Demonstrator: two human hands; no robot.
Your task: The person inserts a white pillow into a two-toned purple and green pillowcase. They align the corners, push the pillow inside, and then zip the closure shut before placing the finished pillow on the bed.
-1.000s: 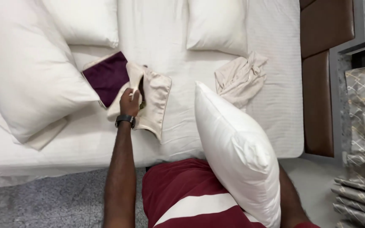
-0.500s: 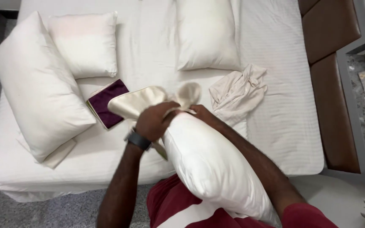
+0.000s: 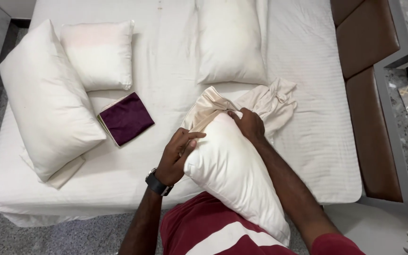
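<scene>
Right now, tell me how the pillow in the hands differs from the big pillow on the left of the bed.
The held pillow is gripped by the left hand and right hand, its top end going into a cream pillowcase; the big left pillow lies untouched and bare. The held pillow leans against the person; the left pillow rests on the bed. Both are white.

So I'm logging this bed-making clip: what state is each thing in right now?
White pillow: tilted against the person, top end entering the case.
Beige satin pillowcase: bunched over the pillow's top.
Left hand: gripping the case edge.
Right hand: gripping the case at the pillow's top.
Maroon folded cloth: folded flat.
Crumpled beige cloth: loose.
</scene>
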